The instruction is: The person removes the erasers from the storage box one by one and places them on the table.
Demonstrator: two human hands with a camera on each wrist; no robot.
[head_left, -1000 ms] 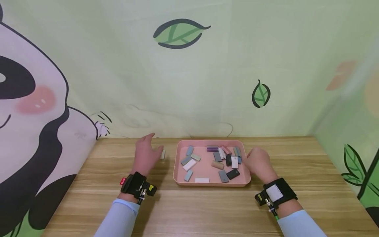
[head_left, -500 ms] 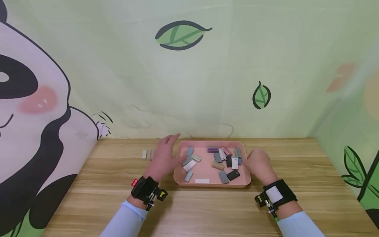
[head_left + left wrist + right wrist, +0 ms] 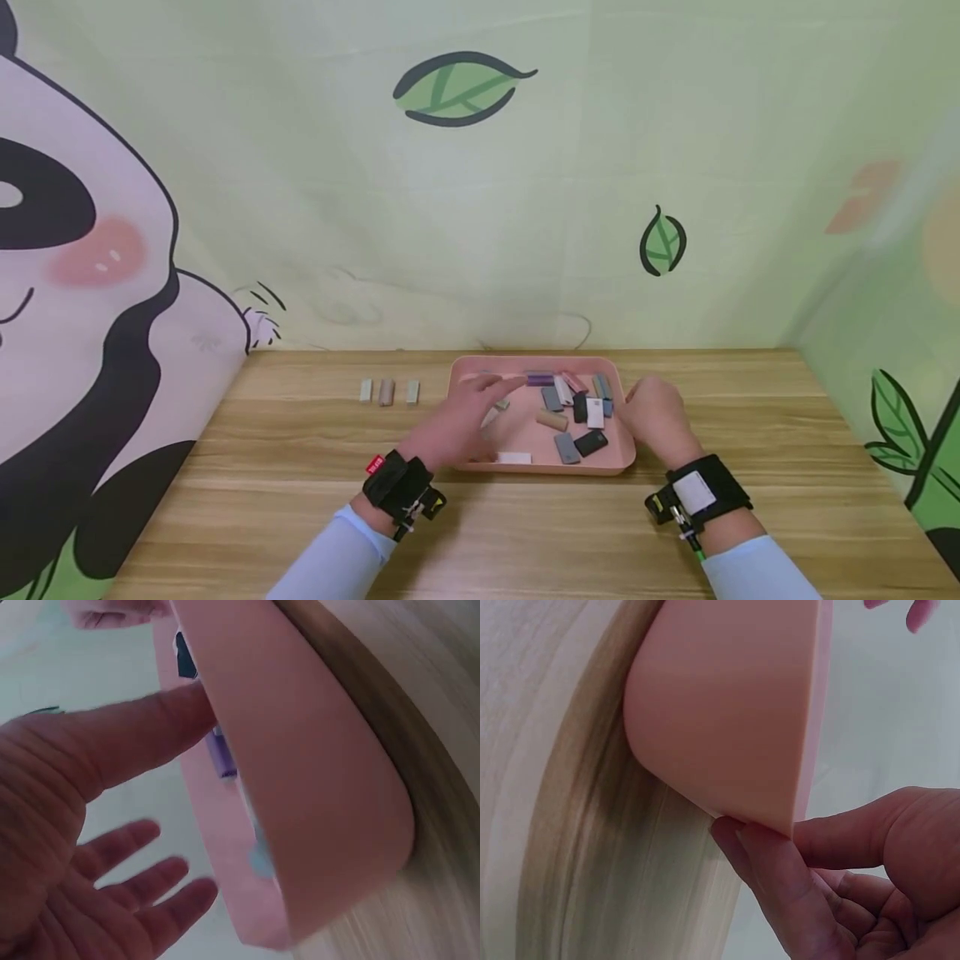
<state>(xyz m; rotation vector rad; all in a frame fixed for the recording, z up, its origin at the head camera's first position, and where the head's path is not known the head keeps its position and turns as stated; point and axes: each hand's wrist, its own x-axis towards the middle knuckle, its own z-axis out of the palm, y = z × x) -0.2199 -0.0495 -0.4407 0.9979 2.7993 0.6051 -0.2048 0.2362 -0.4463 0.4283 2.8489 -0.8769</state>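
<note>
A pink tray with many small, flat coloured pieces inside stands on the table. My left hand is over the tray's left half, fingers spread and nothing visible between them; it hides several pieces there. In the left wrist view, the thumb overlaps the rim, with a purple piece behind it. My right hand pinches the tray's right rim between thumb and fingers. Still in view in the tray are a tan piece, a black one and a white one.
Left of the tray, three small pieces lie in a spaced row: a pale one, a brownish one and another pale one. A printed cloth backdrop rises behind the wooden table.
My left hand has moved right, from beside the pale piece on the table to over the tray, uncovering the row of three. The right hand keeps its pinch on the rim.
</note>
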